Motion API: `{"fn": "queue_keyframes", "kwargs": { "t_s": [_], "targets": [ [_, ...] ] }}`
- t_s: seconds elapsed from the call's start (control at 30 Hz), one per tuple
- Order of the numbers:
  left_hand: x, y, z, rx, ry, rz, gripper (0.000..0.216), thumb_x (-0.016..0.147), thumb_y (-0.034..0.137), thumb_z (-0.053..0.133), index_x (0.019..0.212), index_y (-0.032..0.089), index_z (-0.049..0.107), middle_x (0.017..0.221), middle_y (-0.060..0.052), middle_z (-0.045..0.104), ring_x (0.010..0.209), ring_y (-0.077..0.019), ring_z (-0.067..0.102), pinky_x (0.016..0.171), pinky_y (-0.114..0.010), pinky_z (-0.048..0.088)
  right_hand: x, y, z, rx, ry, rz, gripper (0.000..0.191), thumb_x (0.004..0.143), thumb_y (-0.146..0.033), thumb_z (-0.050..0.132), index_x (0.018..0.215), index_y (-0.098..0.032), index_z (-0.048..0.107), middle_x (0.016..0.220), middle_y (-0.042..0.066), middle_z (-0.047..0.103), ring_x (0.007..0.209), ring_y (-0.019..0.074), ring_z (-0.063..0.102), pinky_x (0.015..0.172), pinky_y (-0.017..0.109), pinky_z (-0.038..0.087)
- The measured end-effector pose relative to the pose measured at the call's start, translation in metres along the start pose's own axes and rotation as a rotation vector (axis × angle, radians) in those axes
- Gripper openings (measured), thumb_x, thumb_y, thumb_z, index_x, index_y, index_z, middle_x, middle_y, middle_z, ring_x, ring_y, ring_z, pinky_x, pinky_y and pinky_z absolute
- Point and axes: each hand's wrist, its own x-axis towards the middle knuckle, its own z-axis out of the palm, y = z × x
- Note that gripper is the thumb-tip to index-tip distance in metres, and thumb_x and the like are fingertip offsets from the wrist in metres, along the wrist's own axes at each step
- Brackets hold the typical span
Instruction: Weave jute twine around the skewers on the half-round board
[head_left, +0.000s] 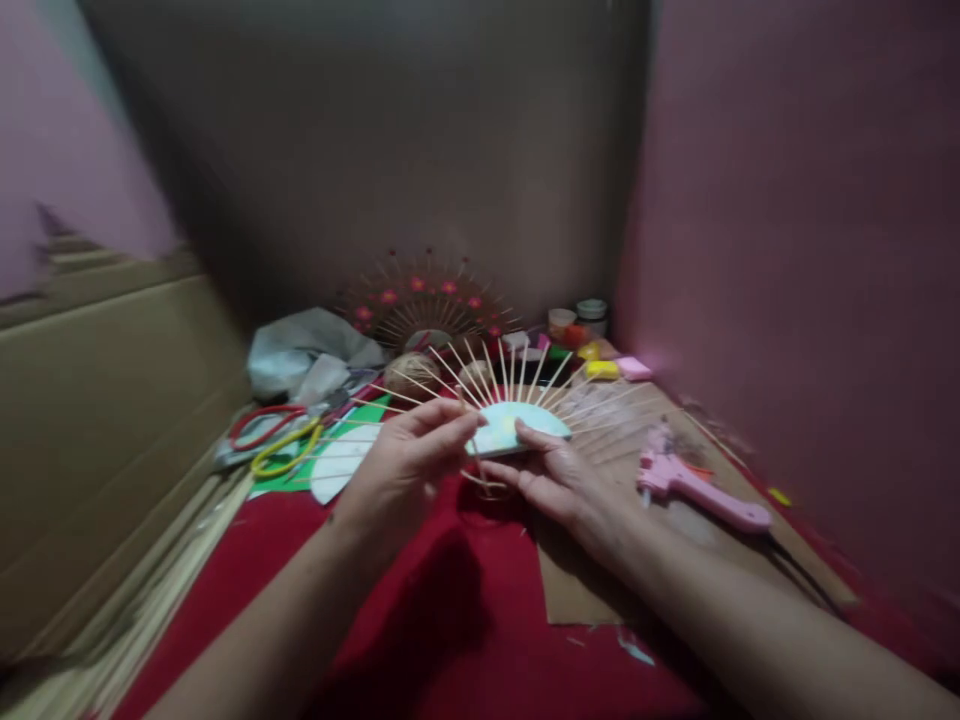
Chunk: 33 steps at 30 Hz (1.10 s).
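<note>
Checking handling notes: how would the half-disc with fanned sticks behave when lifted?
Probably light: the left hand and right hand hold the half-disc by fingertips. Its thin sticks look fragile, likely to snap or loosen if pushed.

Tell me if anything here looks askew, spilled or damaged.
Nothing looks spilled or broken. Only untidiness: loose thin wooden sticks lie scattered on the brown cardboard sheet, right of the pale half-round card with fanned sticks that the left hand and right hand hold.

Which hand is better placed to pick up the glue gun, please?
Probably the right hand. Both hands hold the disc, but the glue gun lies just beside the right one on the cardboard, and the left hand would have to cross over.
</note>
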Motion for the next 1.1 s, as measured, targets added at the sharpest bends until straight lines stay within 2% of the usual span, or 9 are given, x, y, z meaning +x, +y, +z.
{"fn": "queue_keyframes", "kwargs": {
  "t_s": [0.1,0.17,0.27,0.33,0.47,0.53,0.7,0.93,1.1],
  "targets": [
    [0.0,-0.008,-0.004,-0.129,-0.005,-0.018,0.009,0.072,0.021,0.065,0.075,0.014,0.06,0.061,0.003,0.054,0.051,-0.0037,0.047,0.05,-0.015,0.038,0.001,0.001,-0.001,-0.026,-0.005,0.002,0.019,0.078,-0.015,0.056,0.097,-0.013,0.054,0.091,0.01,0.067,0.085,0.0222,0.065,0.079,0.043,0.052],
    [-0.001,-0.011,-0.007,-0.136,0.014,-0.019,0.012,0.073,0.023,0.065,0.075,0.014,0.058,0.062,0.002,0.055,0.05,-0.0046,0.048,0.048,-0.016,0.038,0.001,-0.001,-0.003,-0.104,-0.026,0.092,0.018,0.081,-0.021,0.053,0.096,-0.01,0.054,0.084,0.013,0.067,0.079,0.0222,0.066,0.078,0.041,0.052],
    [-0.002,-0.012,-0.014,-0.151,0.075,-0.026,0.014,0.073,0.023,0.065,0.074,0.014,0.054,0.063,0.001,0.058,0.05,-0.0045,0.051,0.047,-0.015,0.038,-0.005,-0.007,-0.004,-0.309,-0.047,0.288,0.028,0.085,-0.029,0.046,0.086,-0.003,0.057,0.072,0.017,0.066,0.07,0.0224,0.067,0.074,0.036,0.053],
    [-0.001,-0.01,-0.018,-0.164,0.11,-0.02,0.015,0.073,0.022,0.065,0.074,0.014,0.052,0.062,0.001,0.059,0.048,-0.0039,0.05,0.046,-0.014,0.037,-0.012,-0.01,-0.003,-0.441,-0.035,0.324,0.032,0.085,-0.03,0.044,0.08,-0.003,0.059,0.071,0.018,0.066,0.066,0.0223,0.067,0.068,0.035,0.054],
    [0.003,-0.008,-0.023,-0.148,0.161,-0.018,0.016,0.072,0.022,0.065,0.073,0.014,0.051,0.06,0.001,0.059,0.046,-0.0042,0.05,0.043,-0.014,0.037,-0.026,-0.012,0.005,-0.593,-0.086,0.043,0.022,0.079,-0.03,0.054,0.08,-0.009,0.061,0.066,0.008,0.065,0.053,0.0149,0.062,0.05,0.026,0.051],
    [0.004,-0.008,-0.023,-0.134,0.172,-0.007,0.016,0.072,0.022,0.065,0.072,0.014,0.051,0.061,0.0,0.06,0.045,-0.0041,0.05,0.043,-0.014,0.038,-0.031,-0.011,0.009,-0.614,-0.139,-0.04,0.021,0.075,-0.031,0.06,0.08,-0.011,0.063,0.063,0.005,0.064,0.051,0.0118,0.059,0.046,0.021,0.047],
    [0.005,-0.011,-0.023,-0.07,0.164,0.036,0.019,0.072,0.025,0.066,0.07,0.013,0.051,0.06,0.0,0.059,0.045,-0.0037,0.049,0.042,-0.013,0.036,-0.035,-0.007,0.014,-0.664,-0.167,-0.086,0.017,0.069,-0.029,0.067,0.072,-0.012,0.064,0.059,0.003,0.063,0.046,0.0093,0.056,0.044,0.02,0.044],
    [0.003,-0.012,-0.02,0.025,0.231,0.085,0.019,0.071,0.027,0.066,0.07,0.013,0.053,0.061,-0.001,0.06,0.044,-0.0043,0.049,0.039,-0.014,0.035,-0.039,-0.002,0.016,-0.783,-0.151,-0.194,0.015,0.072,-0.028,0.065,0.069,-0.013,0.063,0.058,0.002,0.063,0.046,0.0085,0.056,0.044,0.02,0.044],
    [0.007,-0.014,-0.021,-0.169,0.257,-0.03,0.015,0.07,0.021,0.065,0.071,0.013,0.052,0.061,0.0,0.059,0.044,-0.0049,0.049,0.036,-0.014,0.035,-0.036,-0.002,0.014,-0.739,-0.206,-0.332,0.012,0.073,-0.023,0.063,0.083,-0.018,0.062,0.066,0.001,0.066,0.052,0.0106,0.059,0.048,0.024,0.048]
  ]
}}
